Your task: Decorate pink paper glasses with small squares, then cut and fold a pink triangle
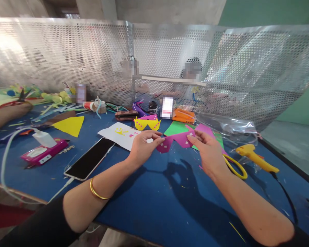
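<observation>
Magenta paper glasses (177, 138) dotted with small white squares are held up over the blue table. My left hand (144, 145) pinches their left end between thumb and fingers. At the right end, my right hand (207, 147) grips them in the same way. Just behind stands a pair of yellow paper glasses (147, 124) with pink dots, and a pink pair (150, 117) shows partly behind that. A white sheet (115, 132) bearing yellow and pink bits lies beyond my left hand. Green (173, 127) and magenta sheets (206, 131) lie partly hidden behind my right hand.
A yellow glue gun (257, 157) and a yellow ring (238, 167) are at the right. A smartphone (91, 159) and a pink power strip (45, 152) lie left. A perforated metal screen (92, 58) borders the back. Another person's hand (15, 109) holds scissors (20, 97) far left.
</observation>
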A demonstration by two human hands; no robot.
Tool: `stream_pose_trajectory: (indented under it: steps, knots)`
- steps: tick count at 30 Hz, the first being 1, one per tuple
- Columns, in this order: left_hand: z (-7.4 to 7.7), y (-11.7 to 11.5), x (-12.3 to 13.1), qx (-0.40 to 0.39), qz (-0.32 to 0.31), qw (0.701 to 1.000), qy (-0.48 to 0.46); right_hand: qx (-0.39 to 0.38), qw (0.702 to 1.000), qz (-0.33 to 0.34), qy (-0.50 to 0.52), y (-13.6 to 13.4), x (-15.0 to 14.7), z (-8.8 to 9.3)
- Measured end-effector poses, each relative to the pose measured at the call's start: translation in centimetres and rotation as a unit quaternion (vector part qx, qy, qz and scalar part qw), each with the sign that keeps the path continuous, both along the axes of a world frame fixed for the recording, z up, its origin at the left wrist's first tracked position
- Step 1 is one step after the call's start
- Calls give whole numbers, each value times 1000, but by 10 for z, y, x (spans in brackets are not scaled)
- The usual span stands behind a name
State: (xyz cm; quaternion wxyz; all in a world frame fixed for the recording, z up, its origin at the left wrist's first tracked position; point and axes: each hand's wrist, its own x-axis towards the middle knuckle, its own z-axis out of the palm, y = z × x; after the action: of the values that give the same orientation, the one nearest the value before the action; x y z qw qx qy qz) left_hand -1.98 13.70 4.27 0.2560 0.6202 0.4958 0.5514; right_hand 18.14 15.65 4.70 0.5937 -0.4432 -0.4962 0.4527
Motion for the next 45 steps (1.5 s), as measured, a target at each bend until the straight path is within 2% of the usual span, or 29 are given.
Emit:
stream_pose_trajectory:
  steps: [6,9,11,13,15,17,19,21,24,26,28,30,32,34,40,45]
  knots:
    - [0,0,0,-2,0,1000,-5,34,998,-38,-49,7,3,-5]
    - [-1,1,-1,-3,0,1000,-9,80,991,-79,-78,13,9,-7]
    - [-1,1,-2,-1,2,1000,0,137,973,-110,-149,13,14,-5]
    - [-2,1,-3,8,8,1000,23,231,926,-136,-264,11,17,-1]
    - [-2,1,-3,33,13,998,58,332,851,-140,-381,6,18,4]
    - [-2,-1,-2,69,13,993,99,397,781,-125,-465,1,16,6]
    - [-1,-2,-1,101,9,985,139,420,740,-99,-516,-3,13,6]
    - [0,-4,0,119,-2,979,166,417,722,-67,-548,-6,10,6]
    - [1,-4,0,125,11,981,146,391,732,-42,-557,-6,10,5]
    - [0,-2,0,109,39,988,100,371,756,-46,-538,-3,12,6]
    - [-3,1,-1,59,46,996,41,352,780,-54,-514,-1,14,5]
    - [-7,4,1,-25,4,999,-40,338,797,-57,-498,2,16,5]
    - [-11,4,4,-109,-60,984,-129,325,808,-48,-489,4,16,3]
    - [-13,3,7,-156,-94,967,-178,313,815,-33,-487,5,16,1]
    - [-13,-2,11,-166,-70,968,-177,319,814,-35,-484,2,13,-1]
    - [-15,-1,11,-157,-65,977,-128,322,809,-30,-491,3,13,-2]
